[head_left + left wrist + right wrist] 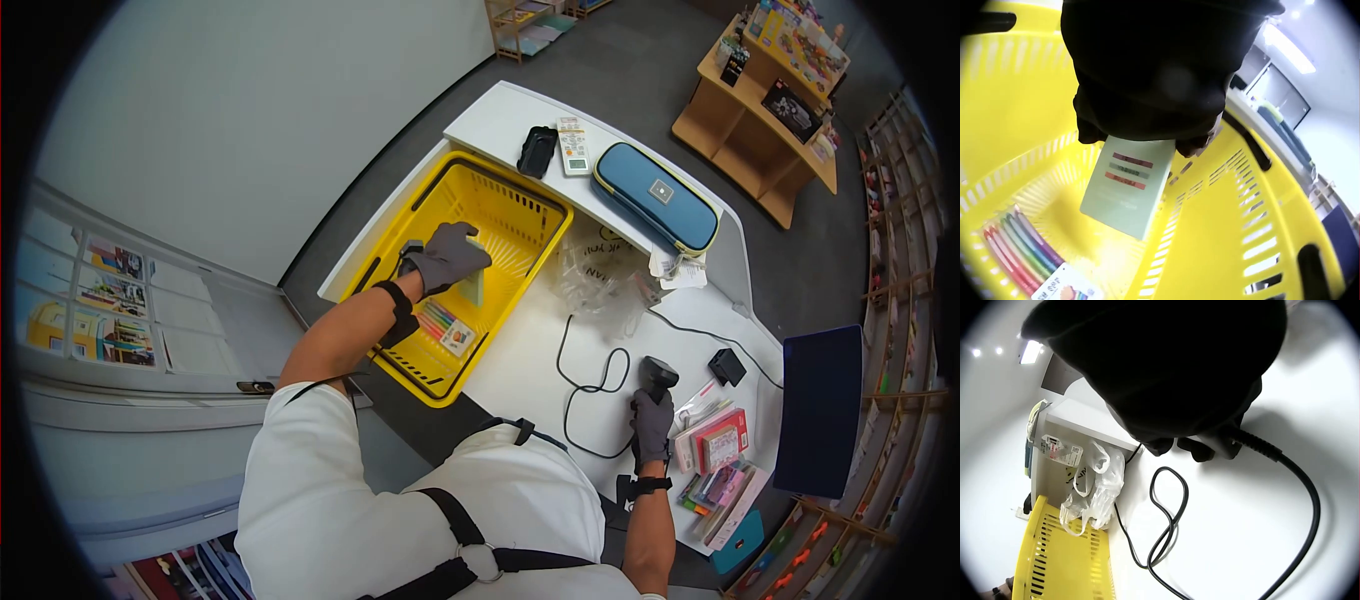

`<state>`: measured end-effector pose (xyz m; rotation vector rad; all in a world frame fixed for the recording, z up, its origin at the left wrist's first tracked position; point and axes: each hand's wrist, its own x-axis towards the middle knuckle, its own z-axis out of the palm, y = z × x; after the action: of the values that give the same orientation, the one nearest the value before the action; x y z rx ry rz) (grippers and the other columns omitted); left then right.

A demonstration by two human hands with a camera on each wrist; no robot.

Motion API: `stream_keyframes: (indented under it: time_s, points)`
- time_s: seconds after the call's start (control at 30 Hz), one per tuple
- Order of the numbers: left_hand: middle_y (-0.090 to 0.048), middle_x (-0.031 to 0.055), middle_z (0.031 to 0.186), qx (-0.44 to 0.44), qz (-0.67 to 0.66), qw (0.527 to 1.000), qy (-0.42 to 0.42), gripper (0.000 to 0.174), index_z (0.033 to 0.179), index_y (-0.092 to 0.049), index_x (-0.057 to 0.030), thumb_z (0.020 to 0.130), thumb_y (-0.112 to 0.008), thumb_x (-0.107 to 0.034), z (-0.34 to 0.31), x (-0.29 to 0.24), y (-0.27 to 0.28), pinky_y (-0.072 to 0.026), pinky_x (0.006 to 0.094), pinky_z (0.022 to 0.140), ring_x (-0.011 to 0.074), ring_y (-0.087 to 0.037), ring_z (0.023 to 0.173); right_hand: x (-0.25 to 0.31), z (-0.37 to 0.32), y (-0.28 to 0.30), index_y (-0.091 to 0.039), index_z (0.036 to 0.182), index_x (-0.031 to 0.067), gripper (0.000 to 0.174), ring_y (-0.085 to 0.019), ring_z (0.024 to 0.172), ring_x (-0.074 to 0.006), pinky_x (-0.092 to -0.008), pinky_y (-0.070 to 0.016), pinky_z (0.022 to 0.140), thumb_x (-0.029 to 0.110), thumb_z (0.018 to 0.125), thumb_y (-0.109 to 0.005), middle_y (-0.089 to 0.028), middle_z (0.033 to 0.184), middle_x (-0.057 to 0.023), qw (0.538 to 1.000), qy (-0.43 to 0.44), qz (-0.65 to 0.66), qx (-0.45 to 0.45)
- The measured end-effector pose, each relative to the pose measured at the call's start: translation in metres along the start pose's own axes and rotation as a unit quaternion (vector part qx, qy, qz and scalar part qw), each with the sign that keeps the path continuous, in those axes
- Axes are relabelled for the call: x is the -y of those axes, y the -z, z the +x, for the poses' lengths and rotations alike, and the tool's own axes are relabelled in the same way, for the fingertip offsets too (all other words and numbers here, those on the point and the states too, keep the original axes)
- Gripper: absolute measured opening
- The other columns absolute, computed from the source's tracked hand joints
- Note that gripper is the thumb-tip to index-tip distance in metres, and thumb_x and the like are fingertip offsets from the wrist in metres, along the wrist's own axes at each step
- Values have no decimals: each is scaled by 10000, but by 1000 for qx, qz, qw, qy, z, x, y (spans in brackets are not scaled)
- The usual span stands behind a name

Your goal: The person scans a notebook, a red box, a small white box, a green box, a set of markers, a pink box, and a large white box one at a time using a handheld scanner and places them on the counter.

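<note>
My left hand [450, 260] reaches down into a yellow shopping basket [420, 392]. It grips a pale green box [1127, 187] by its upper end; three coloured label strips mark the face. Below it, on the basket floor, lies a clear pack of coloured pens [1022, 253] with a white card. Over the white desk, my right hand [652, 420] holds a black handheld barcode scanner [658, 374] by the handle. Its cable [1310, 506] leaves the handle and loops across the desk. In the right wrist view the dark glove hides most of the scanner.
Stacked stationery packs [718, 440] lie right of my right hand, near a small black box [727, 367] and a dark monitor [820, 412]. Plastic bags [600, 280] sit beside the basket. A blue case [655, 195], a remote [573, 147] and a black holder [537, 152] stand on the raised ledge.
</note>
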<state>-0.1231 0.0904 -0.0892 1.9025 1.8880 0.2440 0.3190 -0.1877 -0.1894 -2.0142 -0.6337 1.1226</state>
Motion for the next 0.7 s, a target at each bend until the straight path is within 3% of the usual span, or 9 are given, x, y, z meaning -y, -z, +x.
stream_keyframes:
  time_s: [0.17, 0.27, 0.3, 0.4, 0.43, 0.53, 0.7]
  points:
    - [-716, 187, 1195, 15, -178, 984, -13, 536, 1239, -716, -10, 819, -847, -316, -5, 6, 36, -597, 424, 930, 309, -701, 1076, 9, -16, 2, -656, 1196, 51, 337, -616, 666, -118, -285, -480, 515, 239, 926, -730, -679, 831, -30, 999, 7, 40, 17]
    - [-717, 146, 1174, 33, -496, 866, 52, 411, 1268, -706, -23, 906, -764, -210, -13, 6, 53, -592, 405, 938, 266, -703, 1055, 21, -32, 7, -647, 1245, 59, 364, -620, 698, -110, -275, -477, 534, 231, 935, -732, -684, 865, -24, 997, 9, 67, 20]
    - [-717, 146, 1174, 31, -496, 866, 49, 411, 1268, -706, -23, 906, -764, -210, -15, 5, 59, -592, 405, 938, 266, -703, 1055, 24, -37, 9, -643, 1271, 67, 371, -621, 714, -106, -269, -473, 542, 215, 942, -727, -685, 884, -19, 996, 8, 81, 22]
    - [-698, 106, 1152, 38, -671, 741, -1, 345, 1232, -716, -38, 927, -708, -197, -31, 3, 83, -583, 448, 946, 280, -690, 974, 34, -53, 17, -631, 1322, 77, 396, -627, 742, -102, -265, -470, 548, 175, 948, -717, -692, 926, -16, 991, 15, 125, 35]
    - [-698, 106, 1152, 37, -671, 741, -5, 345, 1232, -716, -38, 927, -708, -197, -38, -1, 93, -583, 448, 946, 280, -690, 974, 39, -58, 19, -624, 1346, 79, 414, -631, 753, -103, -267, -470, 548, 149, 948, -712, -697, 949, -18, 987, 21, 156, 44]
    - [-712, 160, 1246, 108, -749, 650, -68, 435, 1350, -668, -15, 948, -664, -181, -54, -19, 122, -577, 479, 1039, 333, -725, 1081, 57, -74, 27, -627, 1364, 75, 426, -652, 789, -113, -271, -480, 554, 106, 947, -708, -710, 1000, -26, 973, 55, 216, 56]
    - [-678, 201, 1370, 170, -772, 587, -177, 527, 1449, -598, -11, 965, -614, -220, -94, -68, 128, -542, 539, 1117, 404, -707, 1176, 76, -98, 35, -673, 1299, 36, 369, -717, 878, -158, -284, -532, 601, 60, 934, -722, -737, 1071, -53, 949, 132, 277, 70]
